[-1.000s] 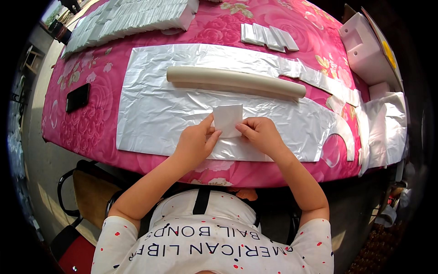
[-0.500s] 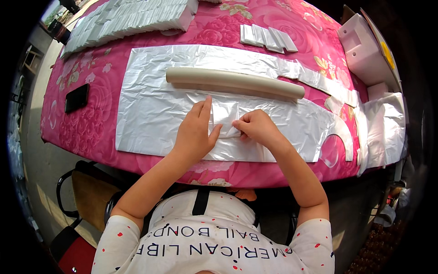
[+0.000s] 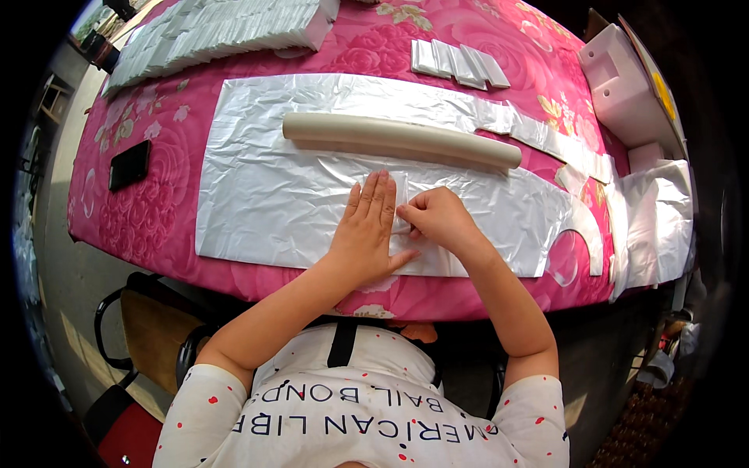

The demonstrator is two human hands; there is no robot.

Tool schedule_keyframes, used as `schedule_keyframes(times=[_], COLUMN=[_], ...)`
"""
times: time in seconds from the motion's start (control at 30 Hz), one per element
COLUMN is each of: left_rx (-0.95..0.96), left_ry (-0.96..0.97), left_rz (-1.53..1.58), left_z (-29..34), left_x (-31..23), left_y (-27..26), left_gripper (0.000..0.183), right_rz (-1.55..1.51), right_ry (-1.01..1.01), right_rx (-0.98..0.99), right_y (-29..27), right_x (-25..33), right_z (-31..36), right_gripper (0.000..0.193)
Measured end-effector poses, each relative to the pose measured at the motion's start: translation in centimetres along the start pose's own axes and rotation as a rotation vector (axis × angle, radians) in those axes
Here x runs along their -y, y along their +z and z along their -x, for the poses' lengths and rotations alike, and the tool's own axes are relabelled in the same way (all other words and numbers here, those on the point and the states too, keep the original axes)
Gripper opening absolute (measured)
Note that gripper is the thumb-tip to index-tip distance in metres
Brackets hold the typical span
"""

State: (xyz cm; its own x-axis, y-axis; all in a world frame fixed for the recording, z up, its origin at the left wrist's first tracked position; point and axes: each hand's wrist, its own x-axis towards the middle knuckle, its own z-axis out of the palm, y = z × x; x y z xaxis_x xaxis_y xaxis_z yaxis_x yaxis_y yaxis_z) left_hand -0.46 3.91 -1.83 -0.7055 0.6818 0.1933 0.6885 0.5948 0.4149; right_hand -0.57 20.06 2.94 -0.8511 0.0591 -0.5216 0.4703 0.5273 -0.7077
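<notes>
A small folded square of white plastic film, seemingly a folded plastic bag, lies on a flat, crinkled white plastic bag spread over the table. My left hand rests flat on the square with fingers stretched out, hiding most of it. At the square's right edge, my right hand pinches the film between thumb and forefinger. Just beyond both hands, a long beige tube lies across the spread bag, touched by neither. The bag's handle loop reaches to the right.
A pink flowered cloth covers the table. Folded white packets lie at the far side, with a long row of packets at far left. A black phone, a white foam box and loose white bags lie around.
My left hand has moved right and flattened over the folded square, covering more of it. The right hand keeps its pinch in nearly the same place.
</notes>
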Motion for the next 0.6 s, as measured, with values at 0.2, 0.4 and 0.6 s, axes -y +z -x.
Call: schedule_keyframes(times=[0.2,0.4,0.6], left_rx=[0.069,0.099,-0.079], left_ry=[-0.045,-0.045,-0.044], left_rz=[-0.063,-0.053,0.103], left_z=[0.1,0.0,1.3], left_x=[-0.3,-0.3,0.6], left_y=[0.0,-0.3,-1.3], left_gripper=[0.113,0.115,0.103], right_rz=[0.348,0.639,0.821], right_ry=[-0.203,-0.161,-0.556], right_rx=[-0.243,-0.282,-0.465], right_y=[1.2,-0.3,0.7], right_x=[-0.1,0.4,1.2], right_z=[1.4,3.9,2.8], right_gripper=[0.027,0.024,0.018])
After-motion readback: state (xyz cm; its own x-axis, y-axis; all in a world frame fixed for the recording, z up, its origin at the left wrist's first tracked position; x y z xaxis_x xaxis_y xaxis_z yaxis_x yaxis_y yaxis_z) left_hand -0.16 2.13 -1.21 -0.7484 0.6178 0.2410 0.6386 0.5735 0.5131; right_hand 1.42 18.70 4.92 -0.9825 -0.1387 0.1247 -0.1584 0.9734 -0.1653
